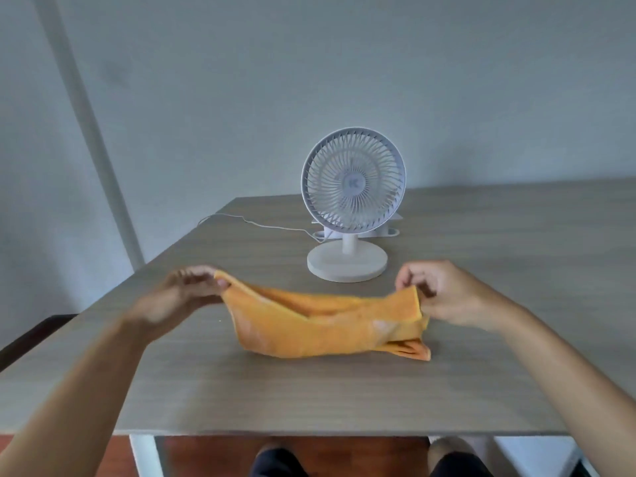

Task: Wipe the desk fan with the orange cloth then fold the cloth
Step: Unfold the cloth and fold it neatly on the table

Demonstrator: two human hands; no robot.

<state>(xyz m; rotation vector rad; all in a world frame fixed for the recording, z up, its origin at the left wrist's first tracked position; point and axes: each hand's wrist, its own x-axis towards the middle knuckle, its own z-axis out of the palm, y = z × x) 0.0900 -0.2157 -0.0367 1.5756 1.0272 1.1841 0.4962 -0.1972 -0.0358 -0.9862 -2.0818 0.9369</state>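
The left hand (pixel 187 290) has its grip pinched shut on the left upper corner of the orange cloth (pixel 327 325), lifting that corner just clear of the table (pixel 516 304). The hand is a little blurred, so the exact fingers in the pinch cannot be told. From there the cloth sags rightward in a long, loose trough; its lower bulk rests on the table near the front middle, and a doubled flap pokes out at the lower right end. It looks partly gathered or doubled over, not yet a flat, squared fold. Behind the cloth and apart from it stands the white desk fan (pixel 352 187), upright on its round base, with a thin white cable (pixel 261 224) trailing left from it across the table. The right hand (pixel 444 290) pinches the cloth's right upper corner, grip likewise closed on the fabric. Since neither hand is at the fan and both hold cloth corners, the wiping is probably finished and the folding is in hand, with the neat fold still left to make.
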